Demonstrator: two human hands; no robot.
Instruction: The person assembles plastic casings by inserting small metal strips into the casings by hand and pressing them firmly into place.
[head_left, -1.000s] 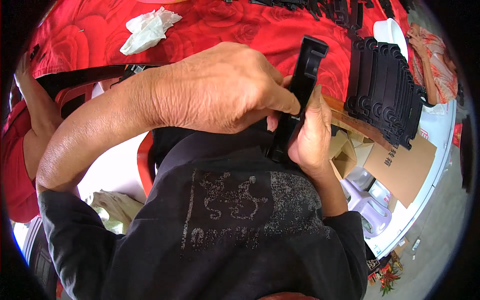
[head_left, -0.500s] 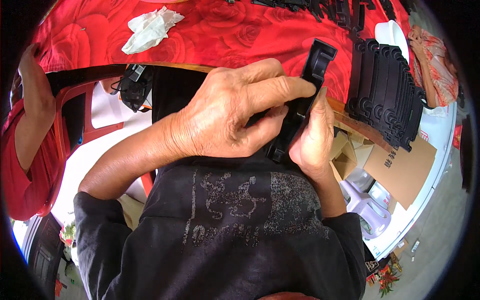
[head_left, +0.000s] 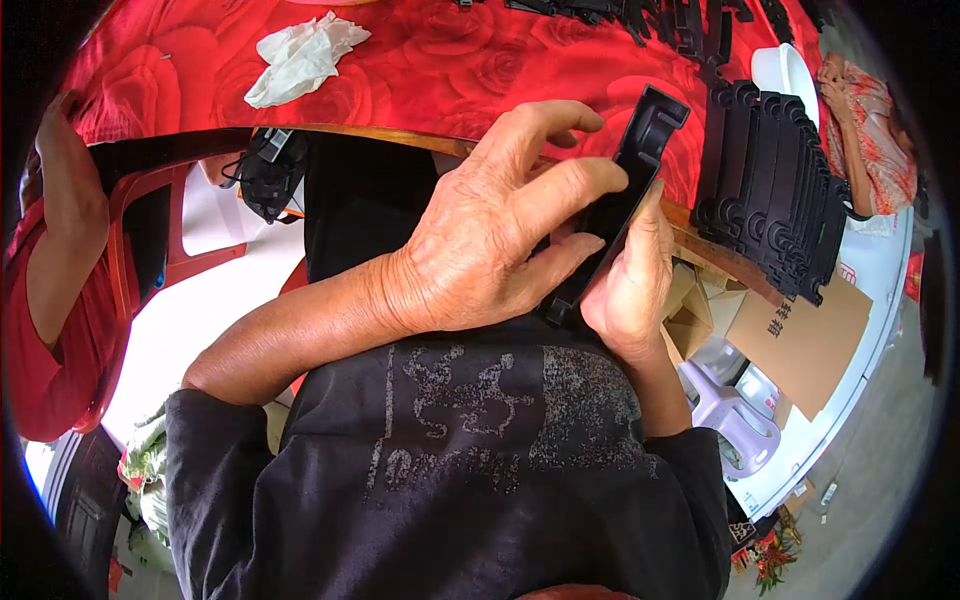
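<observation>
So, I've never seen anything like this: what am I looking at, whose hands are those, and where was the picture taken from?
There's no machine at work here: these are a person's own bare hands. The wide camera sits on that person's head and looks down, which is why straight edges bend near the rim.

The right hand holds a long black part. The left hand is over it, fingers spread; whether they touch it is hard to tell.

On the red cloth lie a crumpled white wad, a row of similar parts and, further off, more black pieces. A white bowl stands behind the row.
</observation>
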